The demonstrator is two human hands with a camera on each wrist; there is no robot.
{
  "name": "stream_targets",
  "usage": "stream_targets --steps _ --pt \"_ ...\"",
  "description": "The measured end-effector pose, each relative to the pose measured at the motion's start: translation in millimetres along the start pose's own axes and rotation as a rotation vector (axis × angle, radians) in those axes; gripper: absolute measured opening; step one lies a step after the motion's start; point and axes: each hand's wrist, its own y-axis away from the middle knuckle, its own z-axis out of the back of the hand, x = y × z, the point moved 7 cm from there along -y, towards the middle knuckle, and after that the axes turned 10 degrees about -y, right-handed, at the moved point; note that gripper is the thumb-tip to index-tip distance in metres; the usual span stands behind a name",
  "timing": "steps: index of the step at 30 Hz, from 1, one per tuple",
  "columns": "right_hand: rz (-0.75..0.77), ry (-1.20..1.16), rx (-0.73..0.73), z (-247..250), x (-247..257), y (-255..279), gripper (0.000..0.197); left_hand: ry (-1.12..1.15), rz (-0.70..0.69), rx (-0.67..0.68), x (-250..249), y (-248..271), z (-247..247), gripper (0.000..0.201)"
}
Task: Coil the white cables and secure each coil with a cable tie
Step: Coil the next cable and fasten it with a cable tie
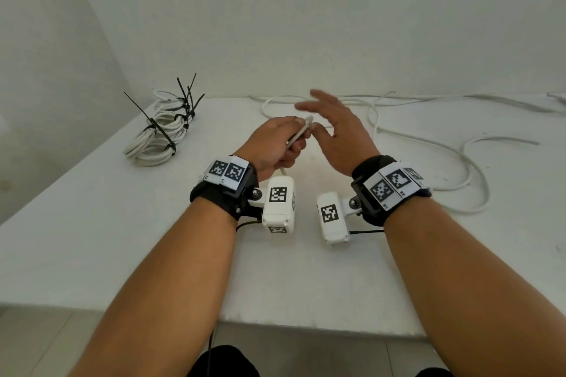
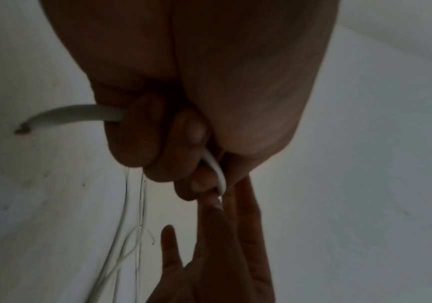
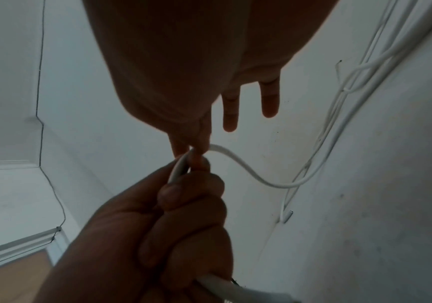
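Observation:
My left hand is curled round a white cable above the middle of the table. A short end of that cable sticks out past the little finger, and the rest bends out at the fingertips and trails off to the right. My right hand hovers just right of it with straight, spread fingers. Its index tip touches the cable's bend at the left fingertips, and the thumb stands apart from it. No cable tie is in either hand.
Several finished white coils bound with black cable ties lie at the back left. Loose white cables snake over the back and right of the white table. The wall stands right behind; the table's front edge is near my elbows.

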Motion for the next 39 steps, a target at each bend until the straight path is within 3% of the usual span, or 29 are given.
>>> stream_targets --steps 2,5,9,16,19,23,26,30,34,36,39 --pt "-0.045 0.003 -0.013 4 -2 2 0.021 0.075 0.008 0.024 2 0 3 0.033" --pt "-0.082 0.035 -0.068 12 -7 2 0.008 0.11 0.037 0.033 8 1 5 0.041" --pt "-0.12 -0.024 -0.206 23 -17 2 0.009 0.074 0.058 0.033 9 3 3 0.051" --pt "-0.178 -0.046 -0.308 33 -20 5 0.014 0.186 0.093 0.085 11 3 -6 0.036" --pt "-0.213 -0.026 -0.245 28 -20 5 0.017 0.422 0.042 0.177 -3 8 -11 0.028" --pt "-0.276 0.036 0.056 1 -11 8 0.031 0.705 -0.082 0.186 -19 11 -12 0.023" --pt "-0.342 0.07 0.256 -15 -7 15 0.026 0.804 -0.138 0.044 -15 3 -1 0.025" --pt "-0.339 0.113 0.351 -27 -6 20 0.036 0.849 -0.191 -0.216 -6 -2 19 0.02" --pt "-0.29 0.08 0.373 -29 -1 20 0.026 0.705 -0.258 -0.394 -1 0 30 0.017" --pt "-0.246 0.093 0.342 -25 2 18 0.019 0.595 -0.278 -0.428 -2 1 32 0.015" --pt "-0.202 0.121 0.285 -17 3 15 0.023 0.34 -0.313 -0.45 -5 1 30 0.016"
